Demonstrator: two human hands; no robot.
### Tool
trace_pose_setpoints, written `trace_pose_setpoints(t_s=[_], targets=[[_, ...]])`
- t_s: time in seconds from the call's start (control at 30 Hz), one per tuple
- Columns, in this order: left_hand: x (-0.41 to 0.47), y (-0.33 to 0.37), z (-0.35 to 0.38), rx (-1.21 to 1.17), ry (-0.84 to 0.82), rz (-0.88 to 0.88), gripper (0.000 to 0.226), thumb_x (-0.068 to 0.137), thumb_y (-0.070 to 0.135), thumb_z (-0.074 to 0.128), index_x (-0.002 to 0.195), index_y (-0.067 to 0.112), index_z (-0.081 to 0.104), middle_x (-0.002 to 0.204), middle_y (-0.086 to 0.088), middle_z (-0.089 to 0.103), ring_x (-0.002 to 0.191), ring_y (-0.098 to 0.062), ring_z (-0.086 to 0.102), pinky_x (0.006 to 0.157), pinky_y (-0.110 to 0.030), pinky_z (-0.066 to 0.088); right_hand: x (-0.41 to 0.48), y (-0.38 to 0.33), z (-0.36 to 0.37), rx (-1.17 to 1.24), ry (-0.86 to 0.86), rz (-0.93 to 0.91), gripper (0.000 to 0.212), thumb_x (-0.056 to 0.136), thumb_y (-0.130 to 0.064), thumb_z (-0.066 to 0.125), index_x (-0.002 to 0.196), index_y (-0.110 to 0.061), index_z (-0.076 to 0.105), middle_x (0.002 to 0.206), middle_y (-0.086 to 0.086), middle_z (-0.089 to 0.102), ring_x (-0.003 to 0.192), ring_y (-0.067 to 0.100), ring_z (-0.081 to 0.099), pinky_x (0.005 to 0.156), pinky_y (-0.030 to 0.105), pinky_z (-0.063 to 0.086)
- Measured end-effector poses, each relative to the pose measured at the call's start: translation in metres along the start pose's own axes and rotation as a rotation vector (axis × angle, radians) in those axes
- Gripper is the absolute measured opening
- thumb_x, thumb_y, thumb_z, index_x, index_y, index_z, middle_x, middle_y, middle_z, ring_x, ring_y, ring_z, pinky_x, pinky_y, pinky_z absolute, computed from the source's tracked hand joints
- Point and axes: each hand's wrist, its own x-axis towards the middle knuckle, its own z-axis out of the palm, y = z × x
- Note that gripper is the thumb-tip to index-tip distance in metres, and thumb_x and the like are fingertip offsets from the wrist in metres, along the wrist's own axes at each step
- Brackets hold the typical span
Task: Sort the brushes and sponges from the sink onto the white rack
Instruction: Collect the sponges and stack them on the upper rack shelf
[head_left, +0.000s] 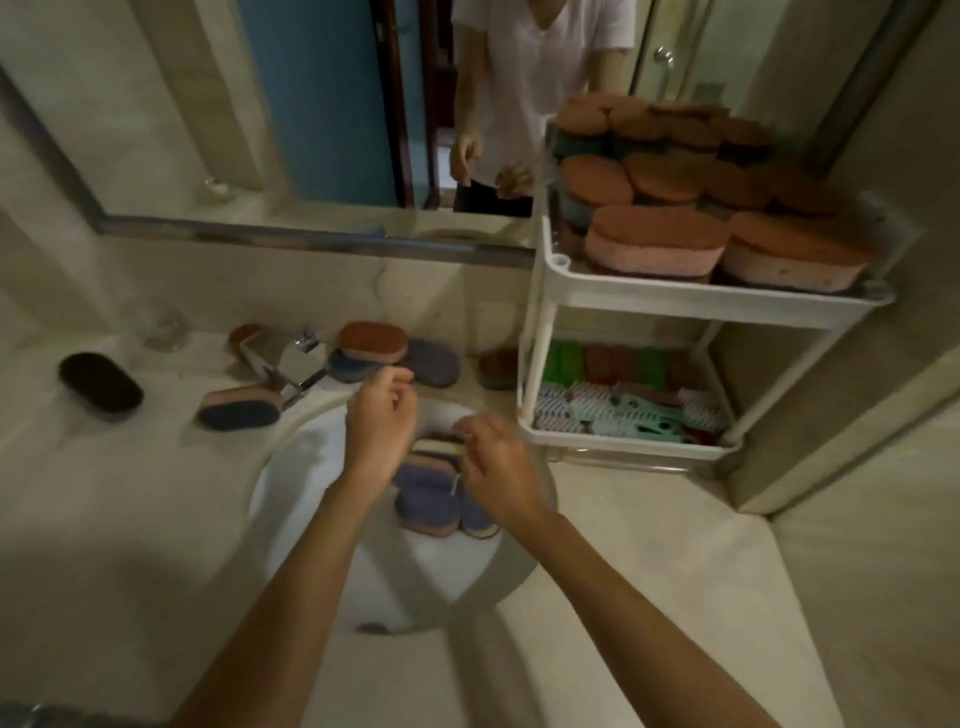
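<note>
Several oval sponges with purple, pink and cream layers lie in the round white sink. Above them, over the basin, hover my left hand and my right hand. Both have loosely curled fingers, and neither clearly grips anything; the image is blurred. The right fingertips are close to the top cream sponge. The white rack stands right of the sink. Its top shelf is piled with orange-topped sponges. Its lower shelf holds colourful brushes.
More sponges lie on the counter behind the sink beside the chrome tap. Another sponge and a black oval brush lie at left. A glass stands by the wall, under a mirror.
</note>
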Motion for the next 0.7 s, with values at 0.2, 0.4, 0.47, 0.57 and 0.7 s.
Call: trace_pose_setpoints(t_s=[0.2, 0.4, 0.47, 0.57, 0.7], targets=[[0.011, -0.113, 0.003, 0.231, -0.273, -0.345, 0.029, 0.091, 0.010, 0.045, 0.116, 0.003, 0.059, 0.122, -0.019, 0.061, 0.111, -0.036, 0.056, 0.093, -0.035, 0.044, -0.008, 0.043, 0.091, -0.043, -0.522, 0.383, 0.041, 0.091, -0.018, 0.036, 0.114, 0.010, 0.056, 0.119, 0.025, 0.060, 0.112, 0.035, 0.056, 0.091, 0.036, 0.041], [0.042, -0.182, 0.016, 0.438, -0.509, -0.415, 0.029, 0.093, 0.012, 0.041, 0.110, -0.002, 0.059, 0.125, -0.020, 0.059, 0.113, -0.036, 0.054, 0.093, -0.034, 0.042, 0.004, 0.075, 0.156, -0.301, -0.739, 0.476, 0.069, 0.093, -0.026, 0.052, 0.146, -0.005, 0.014, 0.155, 0.014, 0.017, 0.141, 0.029, 0.026, 0.115, 0.036, 0.023], [0.053, -0.193, 0.023, 0.420, -0.536, -0.437, 0.030, 0.094, 0.013, 0.042, 0.115, 0.000, 0.058, 0.127, -0.019, 0.058, 0.116, -0.036, 0.053, 0.096, -0.034, 0.042, 0.013, 0.083, 0.172, -0.350, -0.736, 0.518, 0.072, 0.090, -0.029, 0.056, 0.146, -0.006, 0.016, 0.154, 0.014, 0.019, 0.139, 0.031, 0.029, 0.113, 0.037, 0.027], [0.068, -0.206, 0.033, 0.392, -0.581, -0.429, 0.032, 0.095, 0.013, 0.043, 0.123, 0.003, 0.056, 0.131, -0.016, 0.056, 0.121, -0.033, 0.052, 0.099, -0.033, 0.040, 0.023, 0.093, 0.188, -0.371, -0.749, 0.576, 0.078, 0.087, -0.030, 0.061, 0.146, -0.007, 0.016, 0.155, 0.014, 0.014, 0.142, 0.032, 0.022, 0.113, 0.043, 0.028], [0.088, -0.222, 0.044, 0.390, -0.620, -0.412, 0.036, 0.093, 0.014, 0.048, 0.128, 0.007, 0.051, 0.136, -0.014, 0.052, 0.124, -0.031, 0.048, 0.102, -0.033, 0.037, 0.032, 0.103, 0.202, -0.482, -0.723, 0.566, 0.083, 0.084, -0.029, 0.065, 0.145, -0.007, 0.014, 0.155, 0.015, 0.014, 0.142, 0.032, 0.020, 0.112, 0.043, 0.028]])
